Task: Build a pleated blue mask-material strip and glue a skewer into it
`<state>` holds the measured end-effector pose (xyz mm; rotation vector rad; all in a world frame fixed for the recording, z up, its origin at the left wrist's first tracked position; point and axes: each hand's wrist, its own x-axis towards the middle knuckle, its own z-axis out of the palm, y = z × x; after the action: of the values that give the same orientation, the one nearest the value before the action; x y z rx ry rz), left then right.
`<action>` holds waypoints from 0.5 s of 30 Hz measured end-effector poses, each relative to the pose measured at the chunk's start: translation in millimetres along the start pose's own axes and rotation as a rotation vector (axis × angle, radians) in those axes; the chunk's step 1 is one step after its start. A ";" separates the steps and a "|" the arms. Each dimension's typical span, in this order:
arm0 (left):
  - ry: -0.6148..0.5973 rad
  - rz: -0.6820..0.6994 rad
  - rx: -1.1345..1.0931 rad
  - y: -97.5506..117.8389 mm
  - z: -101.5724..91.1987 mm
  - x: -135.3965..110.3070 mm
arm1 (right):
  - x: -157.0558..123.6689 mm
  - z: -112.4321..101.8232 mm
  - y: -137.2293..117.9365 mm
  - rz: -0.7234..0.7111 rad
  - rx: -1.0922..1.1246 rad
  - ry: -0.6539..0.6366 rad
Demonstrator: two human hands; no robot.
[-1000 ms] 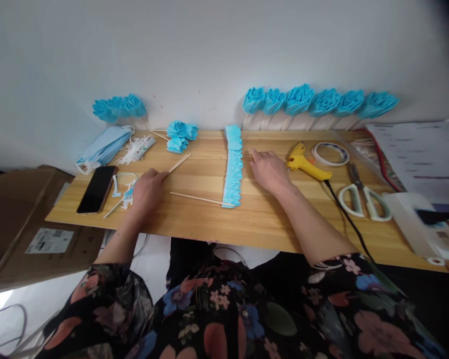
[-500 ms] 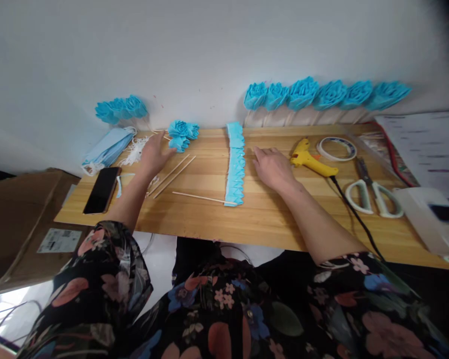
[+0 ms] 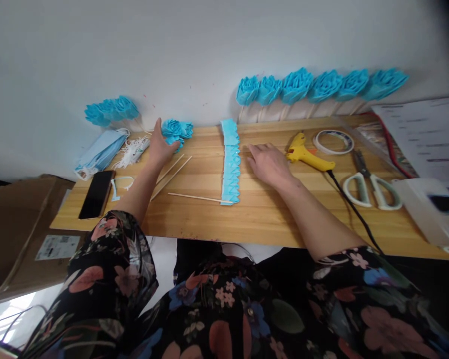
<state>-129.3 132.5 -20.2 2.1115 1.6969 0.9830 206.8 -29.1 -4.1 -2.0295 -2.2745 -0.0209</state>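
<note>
My left hand (image 3: 162, 144) is at a small cluster of blue fabric flowers (image 3: 173, 128) near the wall, thumb and fingers spread around its left side; whether it touches them I cannot tell. My right hand (image 3: 270, 162) lies palm down on the table, fingers loosely stretched, holding nothing. Between the hands runs a pleated blue strip (image 3: 230, 162), with a thin wooden stick (image 3: 198, 198) laid across its near end. Two more sticks (image 3: 174, 175) rest beside my left forearm.
Blue flowers on sticks lean on the wall at right (image 3: 297, 86) and left (image 3: 112, 109). Left are face masks (image 3: 103, 149), white ear loops (image 3: 132, 151) and a phone (image 3: 96, 194). Right are a yellow glue gun (image 3: 309, 155), tape roll (image 3: 334, 142), scissors (image 3: 370, 184) and a white device (image 3: 426, 214).
My left hand has moved further toward the wall, closer to the flower cluster. My right hand stays nearly in place on the table. The view has shifted slightly.
</note>
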 end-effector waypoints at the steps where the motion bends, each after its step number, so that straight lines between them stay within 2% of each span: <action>1: -0.006 -0.011 0.005 0.1 -1.0 0.5 | 0.0 -0.2 -0.1 0.000 0.005 0.000; 6: -0.009 -0.093 0.015 8.6 -2.5 -0.7 | 0.0 0.8 0.4 0.003 0.025 0.004; 12: -0.003 -0.017 -0.051 6.3 8.5 -4.5 | -0.3 1.9 1.7 -0.004 0.019 0.029; 15: -0.058 0.039 -0.034 -5.7 0.0 -2.9 | -0.7 -0.2 1.4 0.000 0.019 0.003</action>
<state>-133.9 131.5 -24.5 2.1379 1.6064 0.9447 208.3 -29.7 -4.0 -2.0191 -2.2639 -0.0027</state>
